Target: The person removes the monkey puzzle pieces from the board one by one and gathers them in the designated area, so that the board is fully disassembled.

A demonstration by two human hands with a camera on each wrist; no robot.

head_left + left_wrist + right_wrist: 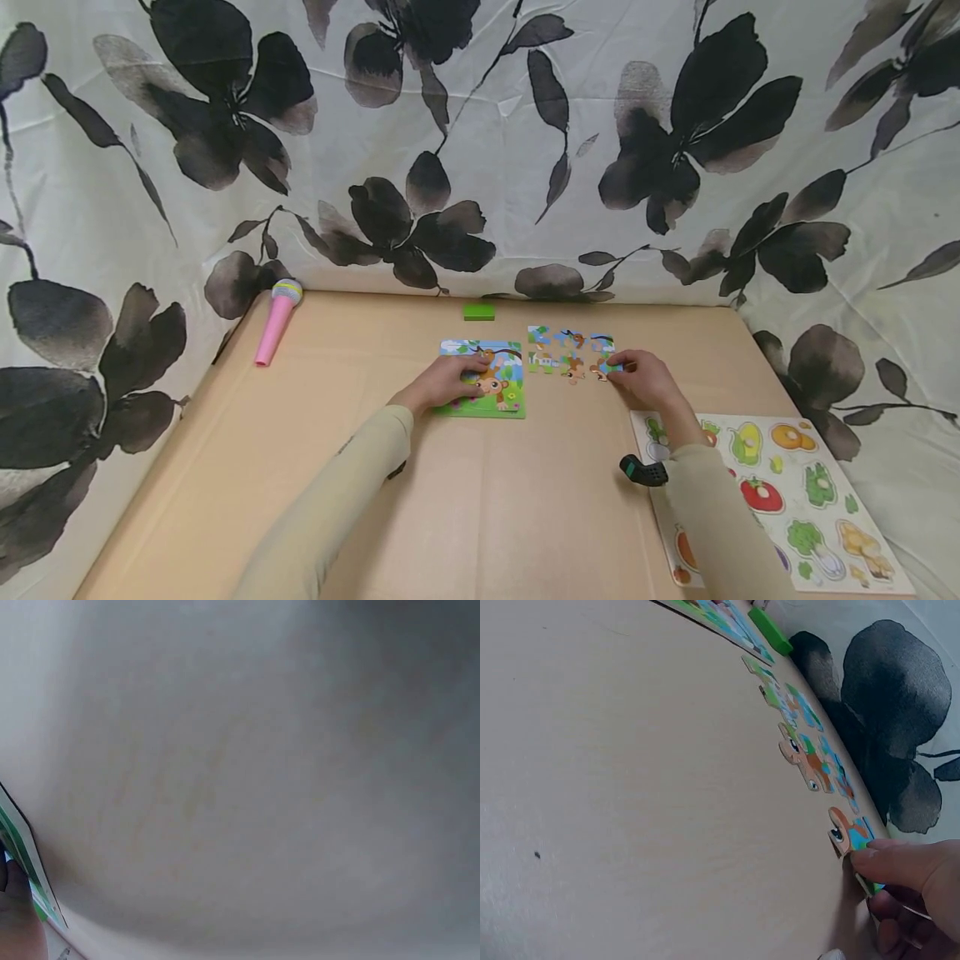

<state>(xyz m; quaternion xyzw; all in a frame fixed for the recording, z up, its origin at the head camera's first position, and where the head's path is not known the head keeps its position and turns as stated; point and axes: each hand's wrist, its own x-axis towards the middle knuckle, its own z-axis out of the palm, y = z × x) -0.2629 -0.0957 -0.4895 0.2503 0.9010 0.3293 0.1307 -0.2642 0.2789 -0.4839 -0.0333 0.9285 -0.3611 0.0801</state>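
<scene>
My left hand (442, 382) lies over the left side of a jigsaw puzzle (508, 375) showing a monkey on green and blue. Its fingertips touch the picture, and the left wrist view catches only part of this hand (19, 919) beside the puzzle's edge (34, 859). To the right, loose puzzle pieces (572, 340) lie in two rows. At the near right end of these, my right hand (645, 379) pinches a puzzle piece (849, 831) with an orange-brown monkey part between thumb and fingers. One edge of that piece is tilted up off the table.
A green block (478, 312) sits at the table's back edge. Back left lies a pink toy microphone (278, 323). Under my right forearm is a white board of vegetable pictures (780, 442). Floral cloth (525, 150) hangs behind the table.
</scene>
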